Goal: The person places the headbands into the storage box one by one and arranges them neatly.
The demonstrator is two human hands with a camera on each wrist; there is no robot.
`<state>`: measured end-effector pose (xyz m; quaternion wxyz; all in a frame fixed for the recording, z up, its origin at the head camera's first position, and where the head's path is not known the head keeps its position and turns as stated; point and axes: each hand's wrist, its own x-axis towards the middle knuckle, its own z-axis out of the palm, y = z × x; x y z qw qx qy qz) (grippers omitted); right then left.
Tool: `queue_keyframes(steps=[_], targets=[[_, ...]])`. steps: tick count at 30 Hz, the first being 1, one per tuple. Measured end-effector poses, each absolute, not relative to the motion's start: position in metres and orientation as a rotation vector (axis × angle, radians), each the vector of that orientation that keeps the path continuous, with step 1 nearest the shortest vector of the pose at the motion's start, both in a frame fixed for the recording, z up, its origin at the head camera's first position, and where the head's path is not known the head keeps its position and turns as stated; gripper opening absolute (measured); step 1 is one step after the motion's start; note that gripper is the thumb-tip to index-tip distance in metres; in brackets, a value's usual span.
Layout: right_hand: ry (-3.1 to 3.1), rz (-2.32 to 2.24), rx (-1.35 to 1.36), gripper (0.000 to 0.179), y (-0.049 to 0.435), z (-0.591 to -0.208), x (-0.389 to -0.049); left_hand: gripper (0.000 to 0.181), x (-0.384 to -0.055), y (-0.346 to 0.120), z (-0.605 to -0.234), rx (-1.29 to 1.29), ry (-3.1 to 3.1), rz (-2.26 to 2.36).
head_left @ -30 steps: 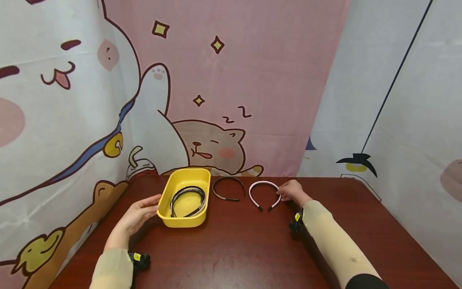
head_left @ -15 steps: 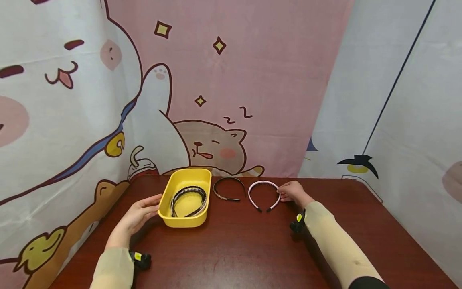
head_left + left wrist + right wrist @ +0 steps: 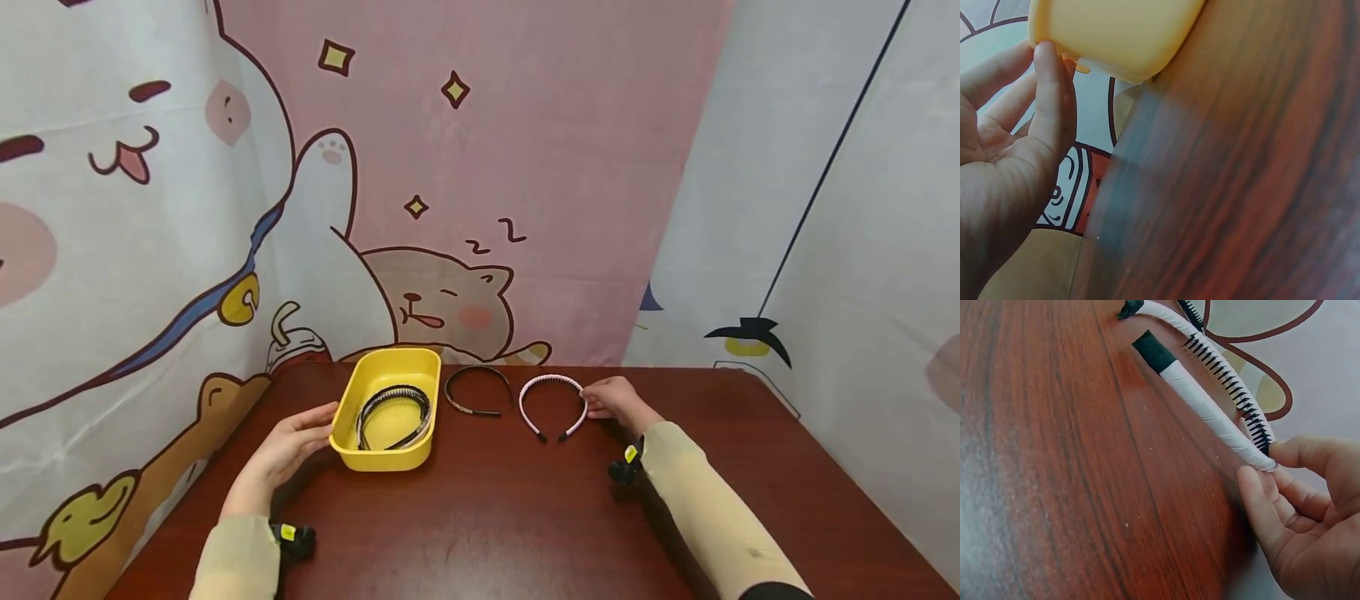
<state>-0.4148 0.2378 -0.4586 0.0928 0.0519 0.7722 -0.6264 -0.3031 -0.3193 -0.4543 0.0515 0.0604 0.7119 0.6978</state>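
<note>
Between right fingers (image 3: 1302, 451), pinched together: side of pink headband (image 3: 1205, 407); left fingers (image 3: 1000, 74), outstretched, touching yellow bin (image 3: 1122, 31).

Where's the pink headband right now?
In the head view, the pink headband is right of centre, between the dark headband beside the yellow bin and the right hand, which pinches its side.

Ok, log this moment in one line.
left hand: touching yellow bin | right hand: pinching pink headband | dark headband: on table, between bin and pink headband | inside bin: other headbands
</note>
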Motion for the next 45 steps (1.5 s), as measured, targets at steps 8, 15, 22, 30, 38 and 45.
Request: queue_keyframes(steps=[8,15,22,30,38,45], targets=[[2.251,-1.908,0.13,0.024,0.24,-0.456,-0.412,0.057,-0.303,-0.318,-0.45,0.169,2.159,2.149],[2.251,-1.917,0.141,0.028,0.241,-0.452,-0.408,0.059,-0.301,-0.318,-0.451,0.175,2.158,2.119],[2.273,-1.925,0.078,0.033,0.244,-0.449,-0.407,0.059,-0.3,-0.318,-0.453,0.164,2.167,2.11],[2.299,-1.949,0.068,0.034,0.244,-0.438,-0.406,0.058,-0.301,-0.317,-0.453,0.176,2.166,2.124],[2.317,-1.974,0.091,0.03,0.245,-0.423,-0.409,0.058,-0.301,-0.317,-0.452,0.177,2.158,2.137],[2.299,-1.981,0.04,0.032,0.245,-0.415,-0.41,0.059,-0.301,-0.316,-0.452,0.169,2.147,2.138]])
